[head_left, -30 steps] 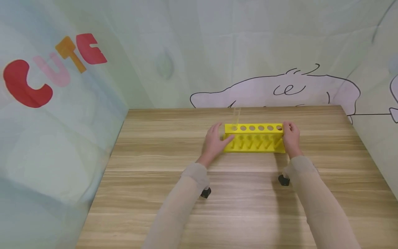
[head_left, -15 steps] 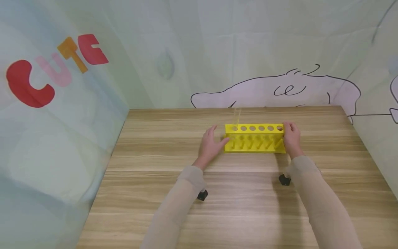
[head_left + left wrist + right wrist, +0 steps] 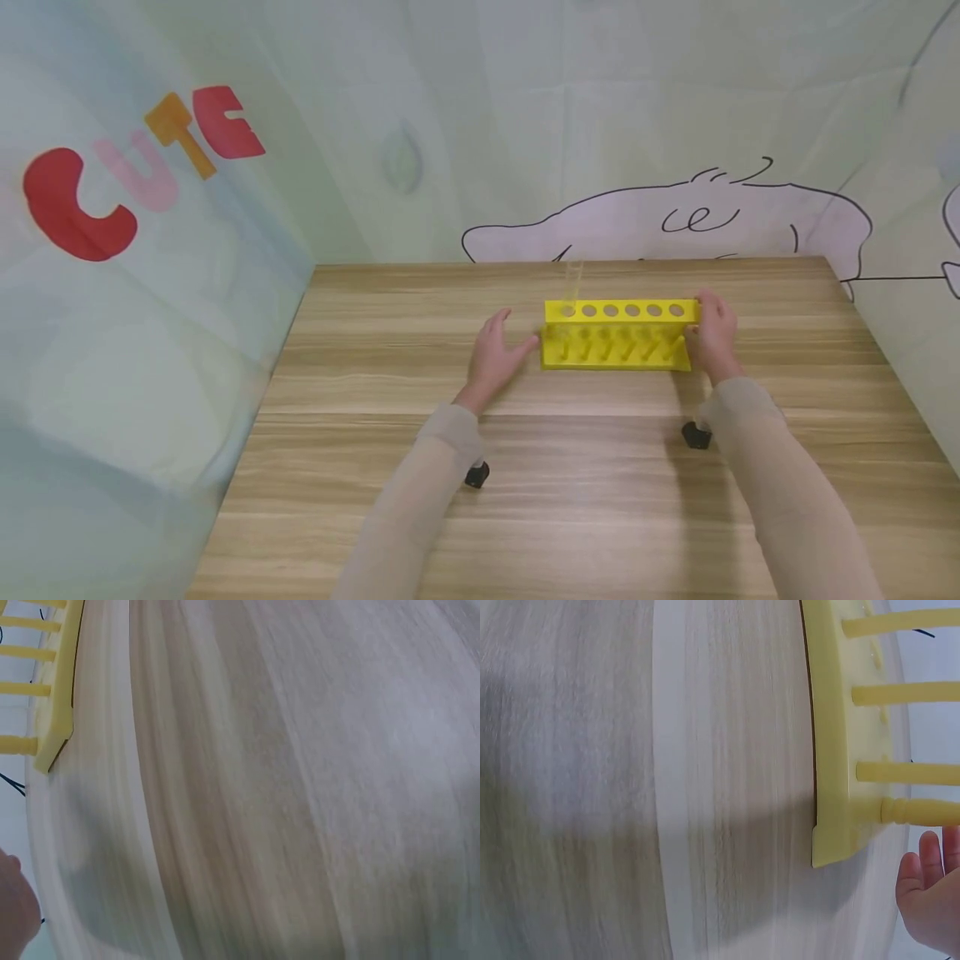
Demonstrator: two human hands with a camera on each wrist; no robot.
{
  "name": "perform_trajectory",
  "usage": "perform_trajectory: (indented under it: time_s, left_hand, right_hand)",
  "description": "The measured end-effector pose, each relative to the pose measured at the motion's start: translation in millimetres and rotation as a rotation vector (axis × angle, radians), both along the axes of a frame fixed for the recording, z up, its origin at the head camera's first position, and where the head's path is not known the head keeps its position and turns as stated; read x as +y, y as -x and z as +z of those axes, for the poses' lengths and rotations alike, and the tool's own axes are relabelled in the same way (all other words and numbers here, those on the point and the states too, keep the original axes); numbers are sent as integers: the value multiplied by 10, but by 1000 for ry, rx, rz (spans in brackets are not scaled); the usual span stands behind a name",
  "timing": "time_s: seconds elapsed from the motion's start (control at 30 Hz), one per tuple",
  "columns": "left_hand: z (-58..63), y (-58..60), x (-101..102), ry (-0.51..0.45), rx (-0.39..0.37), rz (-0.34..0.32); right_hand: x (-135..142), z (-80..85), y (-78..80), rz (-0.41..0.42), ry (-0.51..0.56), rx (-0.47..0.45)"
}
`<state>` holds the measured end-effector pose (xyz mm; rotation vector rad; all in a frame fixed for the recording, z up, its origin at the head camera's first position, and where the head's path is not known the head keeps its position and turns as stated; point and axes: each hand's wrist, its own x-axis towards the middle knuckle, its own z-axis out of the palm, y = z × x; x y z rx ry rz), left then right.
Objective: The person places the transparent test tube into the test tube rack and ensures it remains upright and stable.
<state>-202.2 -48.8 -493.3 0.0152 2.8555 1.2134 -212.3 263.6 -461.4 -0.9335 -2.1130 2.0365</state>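
Both your hands have drawn off the rack ends, left hand spread beside it, right hand relaxed and touching; rack stands set near the table's far edge, one tube in.

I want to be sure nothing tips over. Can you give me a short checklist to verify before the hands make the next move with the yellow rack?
1. Rack stands flat on the table: ok. The yellow rack sits level on the wooden table.
2. Tube is seated: ok. One clear tube stands upright in the leftmost hole.
3. Right hand has contact: cannot tell. The right hand is at the rack's right end, but a real grip is not clear.
4. Left hand has contact: not ok. The left hand is open beside the left end; only a fingertip seems near it.
5. Other holes: ok, they look empty.
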Motion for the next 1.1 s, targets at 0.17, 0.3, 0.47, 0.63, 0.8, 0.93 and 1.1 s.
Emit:
perform_trajectory:
  time_s: [0.17, 0.3, 0.47, 0.63, 0.8, 0.93, 1.1]
  left_hand:
    - [-26, 6, -76, 13, 27, -8]
    - [-42, 13, -141, 27, 54, -10]
    - [-52, 18, -230, 34, 77, 8]
    - [-69, 17, -317, 27, 81, 22]
    - [-102, 19, -390, 29, 78, 19]
    - [-121, 22, -439, 74, 74, 7]
    - [-114, 27, -502, 156, 82, -30]
  right_hand:
    - [49, 17, -33, 69, -87, -28]
    - [83, 16, -64, 124, -171, -35]
    - [135, -8, -104, 143, -251, 10]
    - [208, -45, -147, 191, -380, 67]
    - [313, -78, -199, 303, -494, 47]
    - [383, -110, -224, 349, -557, 47]
    - [441, -138, -245, 383, -653, 63]
